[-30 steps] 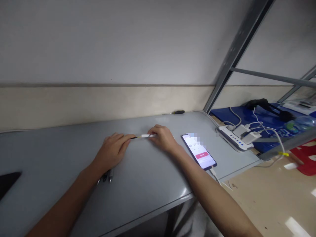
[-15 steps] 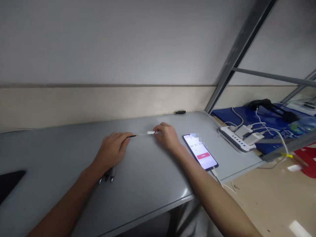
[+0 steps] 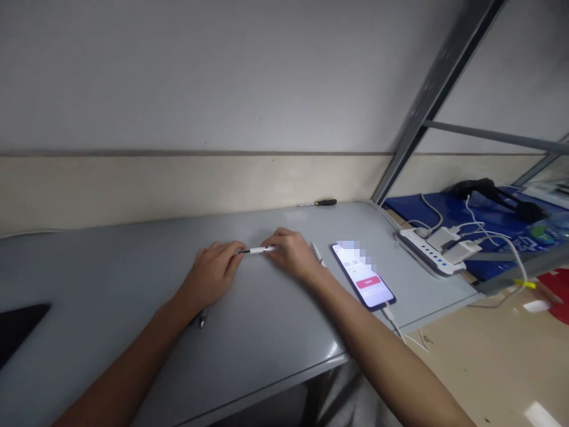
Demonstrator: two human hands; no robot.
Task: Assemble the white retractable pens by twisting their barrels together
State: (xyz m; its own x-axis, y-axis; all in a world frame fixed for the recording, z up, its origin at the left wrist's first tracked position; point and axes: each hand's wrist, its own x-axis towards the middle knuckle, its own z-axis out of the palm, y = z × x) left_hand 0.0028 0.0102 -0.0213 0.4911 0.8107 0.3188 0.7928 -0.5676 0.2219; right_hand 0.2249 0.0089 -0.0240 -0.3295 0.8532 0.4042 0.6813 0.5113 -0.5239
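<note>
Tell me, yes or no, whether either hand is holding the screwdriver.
No, the screwdriver lies at the table's back edge, apart from the left hand and right hand.

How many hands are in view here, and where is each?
2. The left hand pinches the left end of a slim black-and-white rod; the right hand holds its right end. None seems hidden.

Two-tone wall (image 3: 222,77), grey desk (image 3: 111,267), shiny floor (image 3: 457,356)

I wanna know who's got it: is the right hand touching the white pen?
Touching. The head view shows the fingers of the right hand pinching one end of the white pen.
</note>
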